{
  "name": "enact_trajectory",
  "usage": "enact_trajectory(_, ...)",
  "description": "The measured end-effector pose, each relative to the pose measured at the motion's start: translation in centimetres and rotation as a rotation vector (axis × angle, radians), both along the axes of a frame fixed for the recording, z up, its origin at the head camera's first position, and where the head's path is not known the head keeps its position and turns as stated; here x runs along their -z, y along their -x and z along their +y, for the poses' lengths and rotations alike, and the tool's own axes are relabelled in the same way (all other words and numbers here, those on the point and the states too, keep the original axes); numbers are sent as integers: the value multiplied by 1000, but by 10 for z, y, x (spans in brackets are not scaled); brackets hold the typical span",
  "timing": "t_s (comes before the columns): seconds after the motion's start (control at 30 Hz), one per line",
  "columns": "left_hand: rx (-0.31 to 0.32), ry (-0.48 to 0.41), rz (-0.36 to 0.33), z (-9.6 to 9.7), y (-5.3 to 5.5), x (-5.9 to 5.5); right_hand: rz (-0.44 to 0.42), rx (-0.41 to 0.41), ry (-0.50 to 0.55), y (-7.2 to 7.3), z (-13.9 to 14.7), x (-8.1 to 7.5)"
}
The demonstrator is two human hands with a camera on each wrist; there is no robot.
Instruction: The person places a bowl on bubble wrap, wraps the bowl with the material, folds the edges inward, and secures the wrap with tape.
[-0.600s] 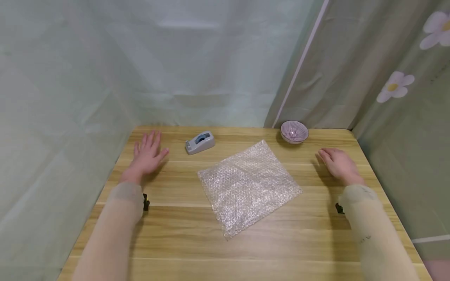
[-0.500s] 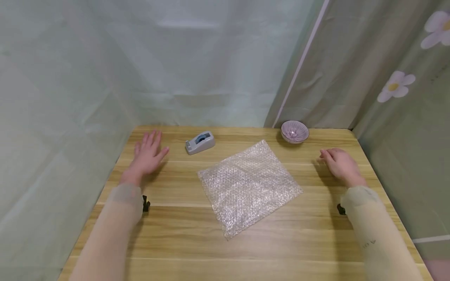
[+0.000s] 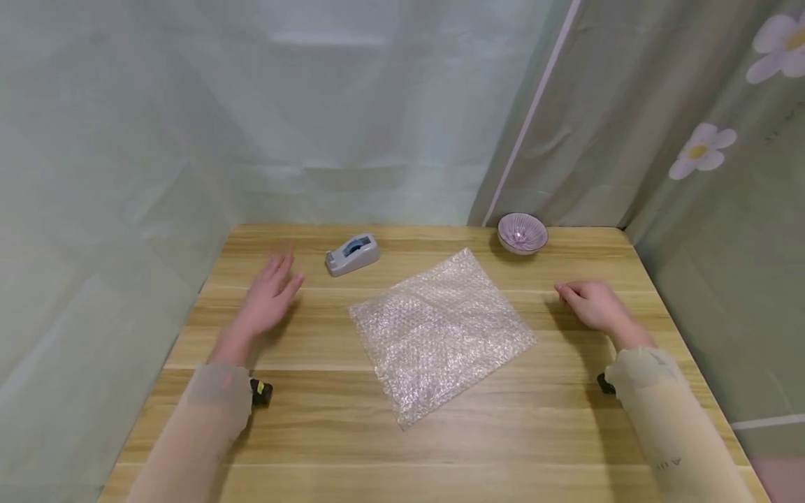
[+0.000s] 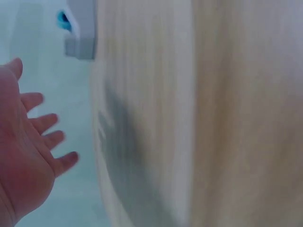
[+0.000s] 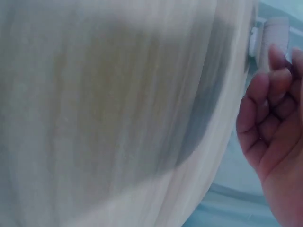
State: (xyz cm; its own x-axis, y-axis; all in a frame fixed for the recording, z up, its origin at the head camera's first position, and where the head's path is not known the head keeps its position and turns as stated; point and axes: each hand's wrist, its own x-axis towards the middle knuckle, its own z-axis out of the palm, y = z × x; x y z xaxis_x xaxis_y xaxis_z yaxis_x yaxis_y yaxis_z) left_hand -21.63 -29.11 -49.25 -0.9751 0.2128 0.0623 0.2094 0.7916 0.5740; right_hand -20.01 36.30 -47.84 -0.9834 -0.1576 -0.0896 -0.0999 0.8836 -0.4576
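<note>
My left hand (image 3: pixel 267 300) hovers over the left side of the wooden table (image 3: pixel 302 433), fingers spread and holding nothing. Its palm and separated fingers show in the left wrist view, apart from their shadow. Nearest to it is a grey tape dispenser (image 3: pixel 352 256) with a blue roll. On the right, my right hand (image 3: pixel 594 305) is above the table with loosely curled fingers and nothing in them. A purple ribbed bowl (image 3: pixel 523 234) stands upright beyond that hand, partly hidden by fingers in the right wrist view. Between the hands lies a flat sheet of bubble wrap (image 3: pixel 443 339).
A pale green curtain (image 3: pixel 377 105) hangs right behind the table's back edge and along both sides. White flowers (image 3: pixel 701 151) are printed on its right part. Small dark cameras (image 3: pixel 260 392) sit at both wrists.
My left hand has lifted off the table and drawn back slightly, its fingers less spread. The right hand has shifted a little nearer to me. Dispenser, bubble wrap and bowl stay put.
</note>
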Motion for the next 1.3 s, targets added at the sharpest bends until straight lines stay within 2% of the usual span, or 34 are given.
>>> enact_trajectory(0.1, -8, -75, -43, 5, -14, 1, -25, -48, -7, -5, -7, 3)
enact_trajectory(0.2, -9, -115, -51, 12, -27, 2, -9, -106, -4, -8, -18, 6)
enact_trajectory(0.3, 3, -133, -33, 21, -35, 5, 32, -161, 6, -10, -30, 10)
enact_trajectory(0.43, 35, -147, -44, 35, -44, 6, 76, -209, 12, -13, -49, 16)
enact_trajectory(0.57, 79, -142, -56, 46, -53, 12, 59, -299, 16, -17, -67, 17)
enact_trajectory(0.73, 106, -143, -49, 56, -56, 15, -19, -448, 67, -19, -82, 16)
enact_trajectory(0.87, 117, -138, -53, 59, -56, 15, -86, -520, 48, -19, -88, 17)
enact_trajectory(1.07, 178, -93, -71, 63, -56, 15, -142, -510, 20, -20, -91, 18)
enact_trajectory(1.3, 213, -70, -91, 69, -57, 13, -149, -483, 23, -19, -94, 21)
